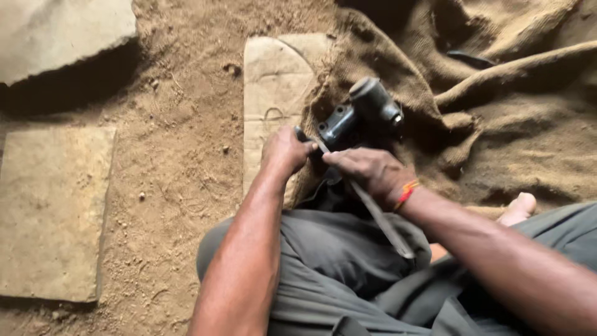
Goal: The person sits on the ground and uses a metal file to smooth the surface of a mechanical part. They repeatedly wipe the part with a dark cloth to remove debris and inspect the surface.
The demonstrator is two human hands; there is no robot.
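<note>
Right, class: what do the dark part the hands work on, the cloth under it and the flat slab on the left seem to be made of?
Dark part: probably cast metal, dull grey-black with a faint sheen. Cloth: coarse brown woven sacking, likely jute, rumpled into folds. Flat slab: seemingly stone, pale, rough and dusty, with straight edges.

- The metal part [364, 112] lies on the sacking [497, 137], right of the board [273, 81].
- The left hand [287, 151] and right hand [373, 171] sit just near of the part, the left one over the board's right edge.
- A rod [379, 218] runs from the hands toward the lap.
- One slab [53, 211] lies on the dirt [180, 155] at left; another slab [62, 31] lies far left.
- A foot [519, 208] rests on the sacking, right of the hands.
</note>
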